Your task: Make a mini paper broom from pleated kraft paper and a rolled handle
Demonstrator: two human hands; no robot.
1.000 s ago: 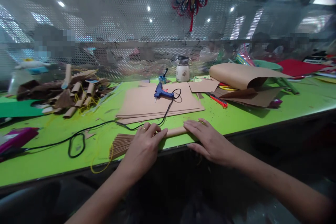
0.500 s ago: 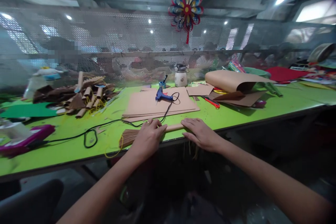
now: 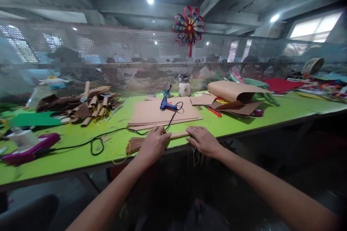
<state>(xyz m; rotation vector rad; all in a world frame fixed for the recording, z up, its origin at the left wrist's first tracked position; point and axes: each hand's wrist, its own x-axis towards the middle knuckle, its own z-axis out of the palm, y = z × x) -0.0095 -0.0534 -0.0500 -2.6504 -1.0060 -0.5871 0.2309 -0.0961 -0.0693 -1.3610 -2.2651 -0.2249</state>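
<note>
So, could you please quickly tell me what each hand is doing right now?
Left hand: open, pressing flat on the rolled brown paper.
Right hand: open, flat on the same roll.

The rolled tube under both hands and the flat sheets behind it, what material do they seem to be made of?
The rolled tube looks like brown kraft paper, matte; its left end is cut into a fringe of thin strips. The left hand and right hand press flat on it. The flat sheets look like the same matte paper or thin card, stacked with thin edges showing.
</note>
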